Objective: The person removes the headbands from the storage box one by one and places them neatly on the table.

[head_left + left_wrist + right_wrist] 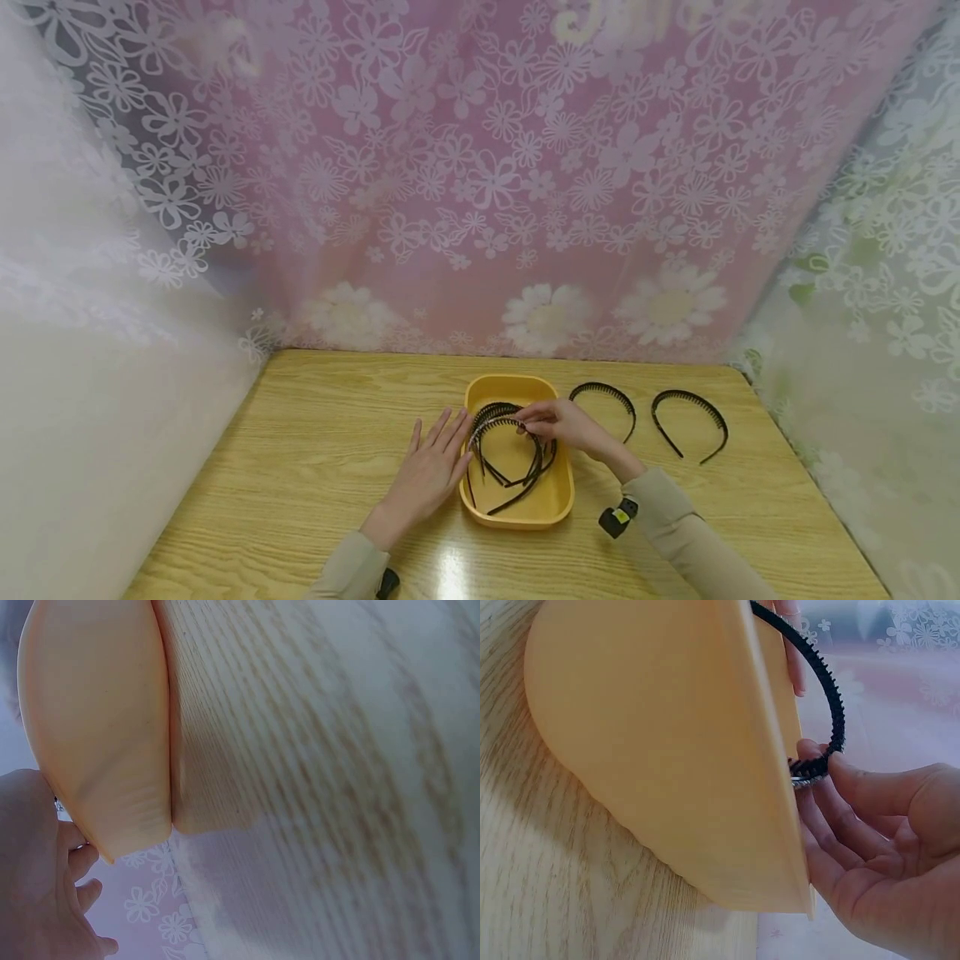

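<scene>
Several black toothed headbands [489, 414] lie overlapping in a yellow plastic basket [517, 523]. My right hand [558, 423] reaches over the basket's right rim. In the right wrist view, its thumb and fingers pinch a black headband [831, 690] whose arch stands above the rim. My left hand [429, 473] rests with spread, straight fingers against the basket's left rim. In the left wrist view, part of the left hand [34, 862] shows beside the basket's outer wall [105, 727].
Two more black headbands lie on the wooden table to the right, one near headband [603, 388] just behind the right hand and one headband [693, 397] farther right. A pink floral curtain [480, 208] hangs along the table's back edge.
</scene>
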`<state>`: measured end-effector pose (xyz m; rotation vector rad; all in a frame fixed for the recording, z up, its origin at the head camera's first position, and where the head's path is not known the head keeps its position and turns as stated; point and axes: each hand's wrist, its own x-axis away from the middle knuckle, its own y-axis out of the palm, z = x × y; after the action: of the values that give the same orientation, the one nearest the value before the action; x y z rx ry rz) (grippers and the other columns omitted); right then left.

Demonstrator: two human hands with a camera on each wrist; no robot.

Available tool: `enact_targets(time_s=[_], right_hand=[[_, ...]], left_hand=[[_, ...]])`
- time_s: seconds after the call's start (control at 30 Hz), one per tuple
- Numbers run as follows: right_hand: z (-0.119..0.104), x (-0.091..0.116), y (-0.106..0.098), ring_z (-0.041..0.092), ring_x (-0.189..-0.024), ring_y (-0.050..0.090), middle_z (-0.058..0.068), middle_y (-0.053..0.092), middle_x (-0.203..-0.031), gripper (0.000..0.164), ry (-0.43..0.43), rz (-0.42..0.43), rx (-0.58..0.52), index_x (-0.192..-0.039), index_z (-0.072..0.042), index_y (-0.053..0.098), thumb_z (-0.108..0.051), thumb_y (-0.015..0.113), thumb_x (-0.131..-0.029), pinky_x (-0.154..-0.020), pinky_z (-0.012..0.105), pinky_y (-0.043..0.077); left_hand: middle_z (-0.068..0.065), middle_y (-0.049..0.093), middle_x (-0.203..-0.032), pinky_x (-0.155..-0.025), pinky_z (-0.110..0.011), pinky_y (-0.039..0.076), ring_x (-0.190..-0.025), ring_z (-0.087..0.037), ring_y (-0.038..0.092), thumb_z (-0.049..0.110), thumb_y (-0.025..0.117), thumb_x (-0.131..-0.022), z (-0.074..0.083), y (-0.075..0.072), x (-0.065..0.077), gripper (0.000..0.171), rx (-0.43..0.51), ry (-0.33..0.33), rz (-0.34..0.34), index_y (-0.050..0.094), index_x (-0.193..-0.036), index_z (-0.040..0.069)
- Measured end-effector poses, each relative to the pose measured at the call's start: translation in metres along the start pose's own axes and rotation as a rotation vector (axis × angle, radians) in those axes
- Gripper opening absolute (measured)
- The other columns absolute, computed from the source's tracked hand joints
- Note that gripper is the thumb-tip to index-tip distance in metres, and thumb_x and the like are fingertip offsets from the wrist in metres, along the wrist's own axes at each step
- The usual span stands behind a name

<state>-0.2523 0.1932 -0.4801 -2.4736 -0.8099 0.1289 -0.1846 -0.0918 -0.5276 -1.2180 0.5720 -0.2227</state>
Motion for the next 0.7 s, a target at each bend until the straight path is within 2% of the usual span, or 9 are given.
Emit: enact_targets(time_s=[0.17, 0.4, 0.53, 0.7], right_hand=[[-0.004, -0.003, -0.002, 0.040, -0.102, 0.068, 0.013, 0.073, -0.115, 0.028, 0.023, 0.079, 0.011, -0.128, -0.003, 0.070, -0.011, 0.058, -0.104, -0.078, 0.053, 0.057], [-0.017, -0.007, -0.009, 0.037, -0.103, 0.065, 0.021, 0.068, -0.122, 0.030, 0.063, 0.176, -0.021, -0.131, -0.002, 0.067, -0.009, 0.056, -0.104, -0.080, 0.055, 0.057], [-0.024, -0.007, -0.016, 0.034, -0.098, 0.066, 0.023, 0.068, -0.120, 0.031, 0.074, 0.224, -0.015, -0.132, -0.001, 0.066, -0.009, 0.055, -0.105, -0.081, 0.047, 0.059], [-0.029, -0.009, -0.025, 0.023, -0.092, 0.068, 0.023, 0.069, -0.118, 0.032, 0.045, 0.257, -0.019, -0.134, 0.001, 0.064, -0.008, 0.054, -0.105, -0.080, 0.041, 0.060]], left_hand=[[-0.006, 0.033, -0.164, -0.119, -0.065, 0.020, -0.153, -0.031, 0.025, 0.035, 0.045, -0.109, 0.000, 0.001, -0.001, 0.057, -0.010, 0.003, 0.007, 0.034, -0.159, 0.010], [-0.005, 0.031, -0.165, -0.120, -0.064, 0.019, -0.153, -0.030, 0.024, 0.039, 0.040, -0.110, -0.001, 0.002, 0.000, 0.058, -0.029, -0.001, 0.000, 0.033, -0.160, 0.010], [-0.005, 0.031, -0.165, -0.120, -0.065, 0.019, -0.153, -0.031, 0.025, 0.040, 0.038, -0.110, -0.001, 0.002, 0.000, 0.058, -0.029, 0.002, 0.000, 0.033, -0.160, 0.010], [-0.006, 0.031, -0.165, -0.119, -0.065, 0.019, -0.153, -0.031, 0.024, 0.039, 0.038, -0.110, -0.001, 0.002, 0.000, 0.058, -0.022, 0.005, -0.004, 0.031, -0.160, 0.011]])
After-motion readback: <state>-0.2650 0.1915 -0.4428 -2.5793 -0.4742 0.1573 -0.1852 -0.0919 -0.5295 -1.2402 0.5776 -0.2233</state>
